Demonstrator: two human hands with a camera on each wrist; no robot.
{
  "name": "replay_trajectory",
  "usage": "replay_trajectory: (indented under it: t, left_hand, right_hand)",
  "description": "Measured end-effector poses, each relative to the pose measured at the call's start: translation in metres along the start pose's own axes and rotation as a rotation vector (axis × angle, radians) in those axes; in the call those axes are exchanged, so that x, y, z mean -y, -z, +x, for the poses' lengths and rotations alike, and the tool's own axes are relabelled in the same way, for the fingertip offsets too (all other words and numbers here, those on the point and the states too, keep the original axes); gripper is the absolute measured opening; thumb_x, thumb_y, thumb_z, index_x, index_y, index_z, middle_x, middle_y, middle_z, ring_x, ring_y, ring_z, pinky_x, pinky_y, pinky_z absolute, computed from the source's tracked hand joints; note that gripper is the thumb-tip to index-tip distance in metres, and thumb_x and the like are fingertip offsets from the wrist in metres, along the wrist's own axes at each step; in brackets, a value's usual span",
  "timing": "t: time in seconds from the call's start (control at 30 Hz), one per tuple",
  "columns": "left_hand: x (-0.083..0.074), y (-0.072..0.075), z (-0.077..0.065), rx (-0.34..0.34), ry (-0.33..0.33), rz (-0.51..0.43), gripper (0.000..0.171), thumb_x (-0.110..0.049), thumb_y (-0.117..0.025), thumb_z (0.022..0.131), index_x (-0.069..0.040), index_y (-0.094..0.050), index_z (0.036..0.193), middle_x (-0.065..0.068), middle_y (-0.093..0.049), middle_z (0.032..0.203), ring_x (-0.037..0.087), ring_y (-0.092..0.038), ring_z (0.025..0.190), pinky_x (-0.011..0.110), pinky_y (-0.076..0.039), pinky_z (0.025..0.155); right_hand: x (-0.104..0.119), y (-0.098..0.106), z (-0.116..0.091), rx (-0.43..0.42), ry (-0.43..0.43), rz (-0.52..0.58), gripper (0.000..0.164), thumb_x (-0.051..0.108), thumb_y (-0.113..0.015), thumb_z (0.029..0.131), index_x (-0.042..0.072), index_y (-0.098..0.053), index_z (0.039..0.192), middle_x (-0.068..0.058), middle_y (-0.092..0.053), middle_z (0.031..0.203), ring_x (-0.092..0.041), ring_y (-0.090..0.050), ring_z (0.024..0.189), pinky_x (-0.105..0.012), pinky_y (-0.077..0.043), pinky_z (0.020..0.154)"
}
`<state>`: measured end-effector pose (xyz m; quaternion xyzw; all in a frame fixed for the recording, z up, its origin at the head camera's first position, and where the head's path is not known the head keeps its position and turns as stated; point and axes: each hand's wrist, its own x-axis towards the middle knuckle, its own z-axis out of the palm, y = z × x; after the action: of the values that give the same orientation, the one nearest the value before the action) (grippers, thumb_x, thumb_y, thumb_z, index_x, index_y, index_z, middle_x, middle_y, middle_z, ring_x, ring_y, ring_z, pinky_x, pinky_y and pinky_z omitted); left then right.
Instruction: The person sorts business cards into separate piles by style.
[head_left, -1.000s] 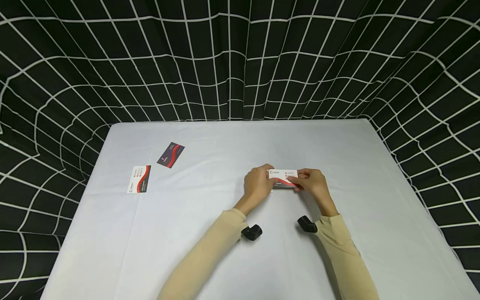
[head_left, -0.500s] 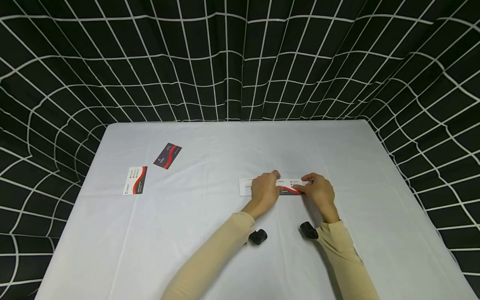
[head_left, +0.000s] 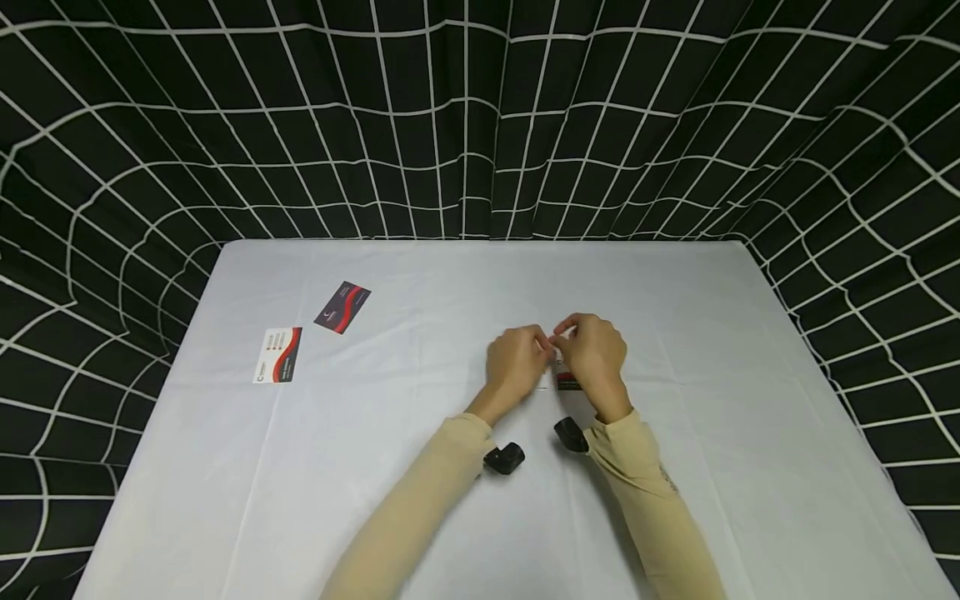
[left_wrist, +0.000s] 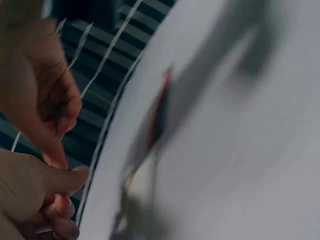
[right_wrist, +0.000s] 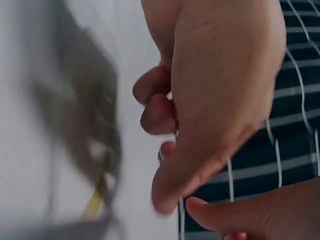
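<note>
In the head view my left hand [head_left: 516,367] and my right hand [head_left: 597,360] are close together above the table, fingertips almost meeting. Below the right hand a business card [head_left: 567,381] with a dark lower band lies on the cloth, mostly covered. A thin pale edge shows just under the left hand. The left wrist view has the left hand [left_wrist: 30,195] with thumb lying forward over bent fingers. In the right wrist view the right hand [right_wrist: 220,90] has loosely bent fingers and an extended thumb. I see nothing held between the fingertips in either wrist view.
A white business card [head_left: 277,356] with a red and dark wave lies at the left of the white table [head_left: 420,500]. Beyond it is a tilted dark business card [head_left: 342,307]. A black curtain with a white grid [head_left: 420,125] surrounds the table's far and side edges.
The hands first held white cards with a red wave together, then lowered them beside pale cards. Now the right hand has moved left to the left hand, and the cards are mostly covered.
</note>
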<state>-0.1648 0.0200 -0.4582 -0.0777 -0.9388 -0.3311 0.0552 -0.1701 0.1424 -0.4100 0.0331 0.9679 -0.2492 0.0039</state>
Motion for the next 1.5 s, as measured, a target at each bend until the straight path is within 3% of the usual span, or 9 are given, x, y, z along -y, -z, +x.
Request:
replay_trajectory:
  t: [0.1,0.3,0.53,0.8,0.93,1.07,1.2,1.37,1.5]
  left_hand:
    - [0.036,0.034,0.002,-0.115,0.110,-0.004,0.007,-0.021,-0.074,0.086,-0.015,-0.071,0.085,-0.001,-0.068,0.073,0.017,-0.063,0.066,0.037,-0.049,0.061]
    - [0.124,0.110,-0.007,-0.303,0.385,0.083,0.025,-0.015,-0.069,0.089,-0.001,-0.069,0.109,0.019,-0.064,0.105,0.039,-0.063,0.092,0.053,-0.047,0.079]
    - [0.179,0.152,-0.009,-0.290,0.603,0.183,0.053,-0.025,-0.080,0.081,0.010,-0.062,0.117,0.029,-0.054,0.112,0.048,-0.060,0.095,0.059,-0.046,0.083]
    - [0.189,0.163,-0.011,-0.218,0.578,0.108,0.055,-0.020,-0.087,0.074,0.004,-0.056,0.112,0.029,-0.059,0.111,0.046,-0.060,0.099,0.059,-0.044,0.082]
    - [0.194,0.162,-0.015,-0.282,0.522,0.038,0.053,-0.013,-0.087,0.073,-0.002,-0.052,0.111,0.027,-0.066,0.105,0.043,-0.062,0.093,0.054,-0.044,0.077]
    - [0.194,0.160,-0.016,-0.410,0.454,-0.068,0.046,0.003,-0.083,0.072,0.000,-0.055,0.109,0.028,-0.067,0.098,0.040,-0.063,0.087,0.050,-0.045,0.080]
    - [0.185,0.159,-0.011,-0.486,0.428,-0.159,0.044,0.006,-0.080,0.074,0.000,-0.058,0.111,0.025,-0.068,0.096,0.035,-0.065,0.082,0.038,-0.047,0.073]
    - [0.163,0.151,-0.008,-0.378,0.441,-0.303,0.035,-0.007,-0.080,0.080,0.004,-0.065,0.110,0.021,-0.071,0.092,0.030,-0.069,0.082,0.020,-0.044,0.063]
    - [0.137,0.131,-0.009,-0.231,0.422,-0.287,0.030,-0.017,-0.079,0.083,0.000,-0.068,0.106,0.016,-0.073,0.090,0.029,-0.069,0.082,0.030,-0.047,0.068]
  right_hand:
    - [0.039,-0.016,0.008,0.027,0.096,0.009,0.017,0.023,-0.079,0.083,0.011,-0.075,0.095,-0.007,-0.069,0.074,-0.022,-0.060,0.061,-0.036,-0.046,0.055]
    - [0.127,-0.070,0.028,0.378,0.231,0.033,0.035,0.032,-0.076,0.086,0.014,-0.070,0.115,-0.003,-0.072,0.101,-0.018,-0.065,0.084,-0.035,-0.049,0.076]
    - [0.198,-0.127,0.057,0.294,0.293,0.084,0.052,0.029,-0.079,0.083,0.010,-0.062,0.129,-0.010,-0.063,0.123,-0.023,-0.058,0.112,-0.032,-0.046,0.093]
    - [0.206,-0.154,0.060,0.285,0.346,0.074,0.087,0.036,-0.084,0.076,0.001,-0.043,0.144,-0.014,-0.049,0.143,-0.028,-0.041,0.136,-0.035,-0.033,0.111]
    - [0.201,-0.160,0.065,0.261,0.372,0.291,0.066,0.024,-0.082,0.080,-0.002,-0.054,0.135,-0.012,-0.066,0.118,-0.020,-0.061,0.108,-0.028,-0.046,0.094]
    - [0.199,-0.159,0.068,0.190,0.387,0.434,0.034,0.016,-0.081,0.081,0.001,-0.071,0.110,-0.008,-0.072,0.090,-0.011,-0.060,0.074,-0.021,-0.046,0.068]
    - [0.187,-0.144,0.068,0.143,0.397,0.534,0.022,0.010,-0.080,0.080,-0.003,-0.074,0.097,-0.011,-0.072,0.084,-0.012,-0.062,0.068,-0.016,-0.043,0.061]
    - [0.152,-0.108,0.063,0.156,0.278,0.539,0.020,0.014,-0.080,0.082,-0.001,-0.076,0.094,-0.012,-0.073,0.083,-0.013,-0.061,0.065,-0.016,-0.040,0.055]
    - [0.108,-0.077,0.052,0.235,0.162,0.470,0.021,0.020,-0.078,0.084,0.001,-0.075,0.093,-0.010,-0.071,0.073,-0.018,-0.061,0.057,-0.018,-0.038,0.046]
